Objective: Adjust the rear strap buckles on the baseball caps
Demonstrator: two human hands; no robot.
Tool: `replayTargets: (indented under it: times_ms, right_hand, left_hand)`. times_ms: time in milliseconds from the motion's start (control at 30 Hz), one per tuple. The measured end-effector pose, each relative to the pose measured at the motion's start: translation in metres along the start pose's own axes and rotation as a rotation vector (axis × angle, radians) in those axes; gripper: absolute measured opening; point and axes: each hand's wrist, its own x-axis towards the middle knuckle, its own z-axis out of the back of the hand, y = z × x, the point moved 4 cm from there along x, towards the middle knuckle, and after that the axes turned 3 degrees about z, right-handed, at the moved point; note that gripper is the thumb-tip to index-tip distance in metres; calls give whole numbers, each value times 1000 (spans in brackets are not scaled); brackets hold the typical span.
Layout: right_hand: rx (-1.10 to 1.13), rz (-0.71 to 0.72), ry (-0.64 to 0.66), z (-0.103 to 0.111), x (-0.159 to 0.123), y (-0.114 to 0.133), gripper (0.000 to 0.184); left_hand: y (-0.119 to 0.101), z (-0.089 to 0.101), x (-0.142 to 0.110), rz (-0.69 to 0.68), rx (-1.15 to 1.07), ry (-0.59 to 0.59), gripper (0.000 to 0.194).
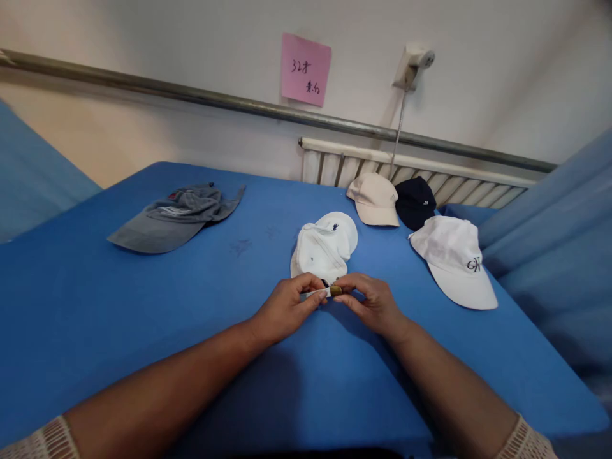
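A white baseball cap (321, 250) with a small dark emblem lies in front of me, its brim pointing away and its back strap toward me. My left hand (291, 303) pinches the white strap between thumb and fingers. At the strap's brass-coloured buckle (336, 290), my right hand (373, 299) is closed with thumb and fingertips on the metal. Both hands meet close together at the near edge of the cap. Part of the strap is hidden by my fingers.
A grey cap (174, 217) lies left on the blue table (191, 306). Toward the right are a beige cap (373, 199), a black cap (415, 201) and a white cap with black letters (454, 258). Behind stand a radiator (329, 162) and metal rail (229, 99); a blue curtain (559, 255) hangs right.
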Motion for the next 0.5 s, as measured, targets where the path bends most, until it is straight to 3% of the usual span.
replayTargets:
  times_ms: [200, 500]
  right_hand:
    - [8, -21, 7, -2, -1, -2, 12]
    - [-13, -86, -88, 7, 1, 0, 13]
  left_hand:
    - [1, -2, 0, 3, 9, 7, 19]
    - [-10, 14, -8, -177, 386, -89, 18]
